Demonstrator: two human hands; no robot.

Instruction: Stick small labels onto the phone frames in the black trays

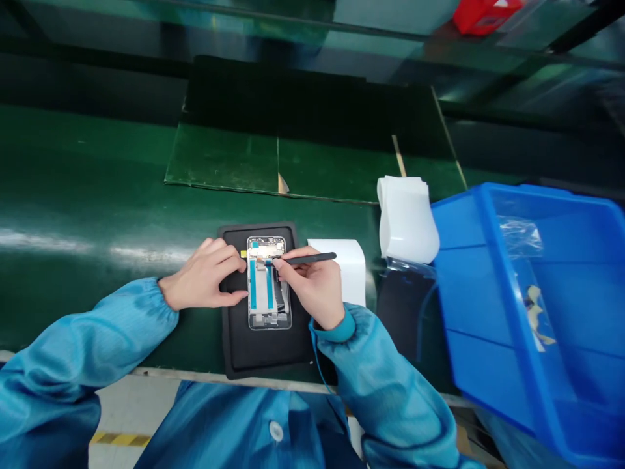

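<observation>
An open smartphone frame (267,283) lies on a black rubber work mat (266,355), its inner side up, with teal strips and a flex cable showing. My left hand (202,275) grips the frame's left edge with its fingertips. My right hand (312,284) holds a black spudger (312,259) like a pen, with its tip at the upper part of the frame. A small yellow tab (243,254) sticks out from the frame's left side. My fingers hide parts of the frame's edges.
A white sheet (347,264) lies right of the mat, and a stack of white sheets (407,221) stands beyond it. A blue plastic bin (481,260) holding clear film and scraps sits at right. The green bench has a front edge near my body, with a green board (222,156) beyond.
</observation>
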